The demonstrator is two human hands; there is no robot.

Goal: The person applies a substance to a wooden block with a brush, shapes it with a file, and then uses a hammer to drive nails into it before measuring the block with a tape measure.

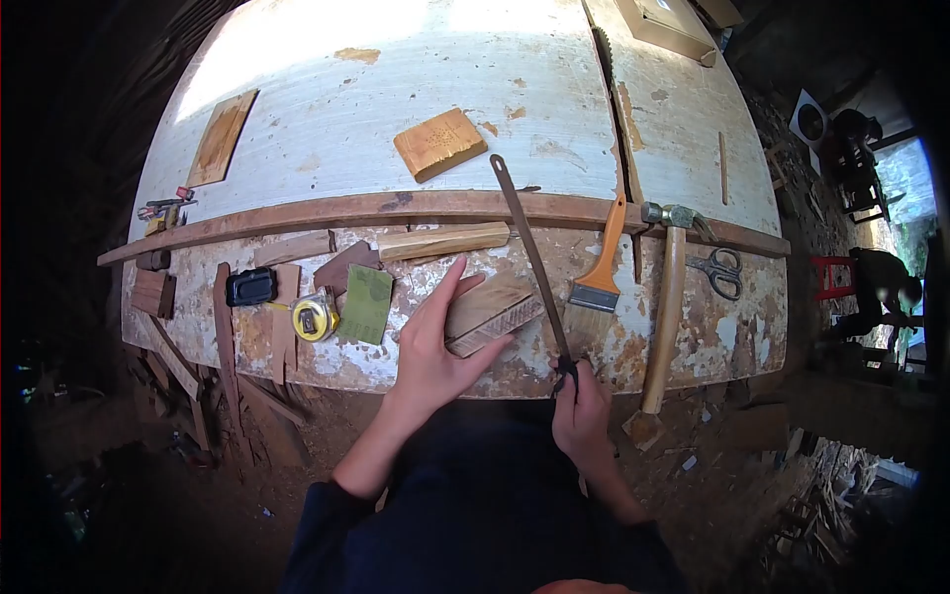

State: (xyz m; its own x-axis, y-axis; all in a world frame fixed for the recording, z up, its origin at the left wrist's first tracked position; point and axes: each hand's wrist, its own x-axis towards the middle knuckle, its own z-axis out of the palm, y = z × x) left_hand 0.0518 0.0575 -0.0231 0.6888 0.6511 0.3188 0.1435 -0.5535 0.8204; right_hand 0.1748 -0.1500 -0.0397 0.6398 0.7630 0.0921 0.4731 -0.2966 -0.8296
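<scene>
My left hand (435, 342) lies flat on a carved wooden block (495, 309) near the front edge of the workbench (416, 69) and holds it down. My right hand (582, 414) grips the dark handle end of a long metal file (529, 247). The file slants up and left across the bench, past the block's right side. Its far tip reaches the brown wooden strip (426, 206).
A paintbrush with an orange handle (601, 272), a hammer (665, 302) and scissors (725, 270) lie to the right. A yellow tape measure (315, 319), green sandpaper (367, 303), a black object (250, 287) and wood offcuts lie to the left. Another carved block (440, 144) sits farther back.
</scene>
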